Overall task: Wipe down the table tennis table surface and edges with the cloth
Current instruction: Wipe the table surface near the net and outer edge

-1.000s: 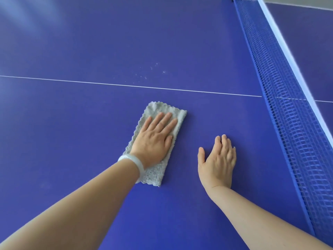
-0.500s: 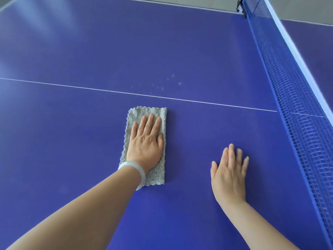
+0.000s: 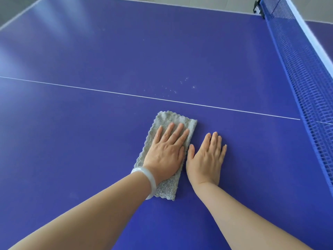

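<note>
1. On the near half of the blue surface (image 3: pixel 90 150), in the head view, a grey cloth (image 3: pixel 173 120) is laid flat, folded into a long rectangle, just short of the white centre line (image 3: pixel 126 94).
2. It is pressed down by the left hand (image 3: pixel 164 156), whose fingers (image 3: pixel 177 135) are stretched straight and released, with nothing clasped. A pale bangle (image 3: pixel 150 179) is worn at that wrist.
3. The right hand (image 3: pixel 207 159) is laid flat on the bare surface just beside the cloth, its fingers likewise straight and empty.
4. The cloth is judged light, soft and limp, with a nubbly pile. It is likely to bunch or slip from under the palm unless even pressure is applied. It is best driven by a flat palm across its middle, or pinched at a scalloped edge when it must be lifted or refolded.
5. The surface is judged hard, smooth and slick, so little drag is expected. Pale specks (image 3: pixel 173 89) are seen beyond the line, not yet reached.
6. A blue net (image 3: pixel 304 78) with a white top band is stretched along the right. Grey floor (image 3: pixel 12 9) is glimpsed past the far edges.
</note>
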Demonstrator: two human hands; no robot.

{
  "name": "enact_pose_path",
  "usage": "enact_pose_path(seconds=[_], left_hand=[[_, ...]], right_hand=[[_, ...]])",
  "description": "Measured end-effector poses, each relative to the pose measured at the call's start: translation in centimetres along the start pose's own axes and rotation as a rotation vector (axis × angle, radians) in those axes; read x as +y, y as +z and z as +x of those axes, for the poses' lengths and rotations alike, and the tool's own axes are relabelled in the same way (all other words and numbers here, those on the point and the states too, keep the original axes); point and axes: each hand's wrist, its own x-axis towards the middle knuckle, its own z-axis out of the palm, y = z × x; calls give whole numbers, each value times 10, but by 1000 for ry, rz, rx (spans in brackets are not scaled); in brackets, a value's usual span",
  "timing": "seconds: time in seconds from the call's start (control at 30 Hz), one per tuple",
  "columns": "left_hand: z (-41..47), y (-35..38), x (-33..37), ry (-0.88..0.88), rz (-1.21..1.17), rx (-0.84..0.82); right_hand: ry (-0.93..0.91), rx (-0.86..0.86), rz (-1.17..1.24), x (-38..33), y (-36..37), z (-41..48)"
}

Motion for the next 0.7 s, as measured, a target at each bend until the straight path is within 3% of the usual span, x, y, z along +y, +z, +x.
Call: enact_pose_path(seconds=[0.13, 0.33, 0.43, 0.5, 0.63, 0.7], left_hand=[[36, -8, -8, 75, 5, 19], [48, -20, -99, -371, -71, 121], [26, -18, -92, -462, -84, 119], [4, -13, -57, -411, -78, 124], [-77, 3, 15, -15, -59, 34], [-118, 4, 12, 133, -59, -26]], right_hand=[[-24, -11, -2, 0, -2, 0], [-47, -8, -31, 2, -1, 1], [-29, -2, -20, 3, 1, 1], [-19, 17, 39, 4, 0, 1], [-7, 23, 139, 4, -2, 2], [-12, 23, 134, 5, -1, 2]])
